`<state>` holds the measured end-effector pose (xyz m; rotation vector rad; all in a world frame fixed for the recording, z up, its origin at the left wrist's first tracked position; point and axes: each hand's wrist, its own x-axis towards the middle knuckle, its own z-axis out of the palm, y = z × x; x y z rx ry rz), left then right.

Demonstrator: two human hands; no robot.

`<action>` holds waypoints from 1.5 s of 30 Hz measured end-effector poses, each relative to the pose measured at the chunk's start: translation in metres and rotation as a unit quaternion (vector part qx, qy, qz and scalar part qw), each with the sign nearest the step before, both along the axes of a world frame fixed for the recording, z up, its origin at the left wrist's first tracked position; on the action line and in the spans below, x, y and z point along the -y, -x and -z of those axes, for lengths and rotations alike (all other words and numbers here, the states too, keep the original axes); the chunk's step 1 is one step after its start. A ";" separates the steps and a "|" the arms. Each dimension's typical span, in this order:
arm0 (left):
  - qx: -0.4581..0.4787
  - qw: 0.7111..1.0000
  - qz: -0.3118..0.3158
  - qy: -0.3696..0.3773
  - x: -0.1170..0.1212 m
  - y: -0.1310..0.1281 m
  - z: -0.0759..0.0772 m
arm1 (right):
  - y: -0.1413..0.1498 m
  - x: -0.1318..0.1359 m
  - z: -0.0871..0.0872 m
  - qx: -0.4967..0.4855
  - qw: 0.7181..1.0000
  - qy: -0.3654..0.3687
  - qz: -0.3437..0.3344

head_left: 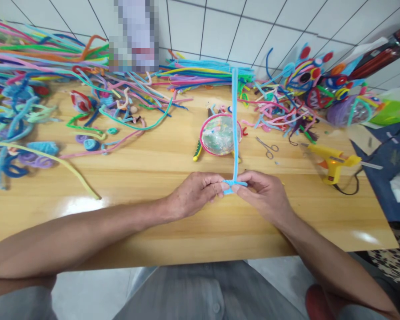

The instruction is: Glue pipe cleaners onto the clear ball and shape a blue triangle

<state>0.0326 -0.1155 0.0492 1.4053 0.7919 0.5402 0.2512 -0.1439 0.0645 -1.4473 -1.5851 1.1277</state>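
A light blue pipe cleaner (235, 124) rises upright from between my hands, its lower end bent and wound into a short crosswise piece. My left hand (200, 190) pinches the left side of that wound part between thumb and fingers. On the other side, my right hand (263, 191) grips it with thumb and forefinger, and a short blue end pokes out above the thumb. Both hands are held over the front part of the wooden table. Just beyond them lies a clear round plastic piece (216, 135) with a pink rim, partly behind the upright stem.
Piles of coloured pipe cleaners (206, 75) line the back and left. Small scissors (269, 147) lie right of the round piece. Farther right are a yellow glue gun (333, 162) with a black cord and a colourful decorated figure (303, 78). Pliers (197, 150) stick out beside the rim.
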 end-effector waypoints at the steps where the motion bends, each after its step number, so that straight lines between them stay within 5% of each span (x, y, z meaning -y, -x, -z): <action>1: 0.003 1.000 0.000 0.002 0.000 0.000 0.000 | 0.000 0.000 0.000 -0.001 1.000 -0.001 0.000; 16: 0.008 1.000 0.015 0.008 -0.001 0.001 0.002 | -0.002 -0.001 0.002 0.021 0.999 -0.033 -0.032; 25: 0.022 0.998 -0.020 0.050 0.000 -0.005 0.003 | 0.002 -0.001 0.010 -0.056 0.998 -0.006 0.016; 45: 0.025 0.986 0.020 0.165 -0.006 -0.006 0.000 | 0.008 -0.008 -0.010 -0.091 0.993 0.079 0.014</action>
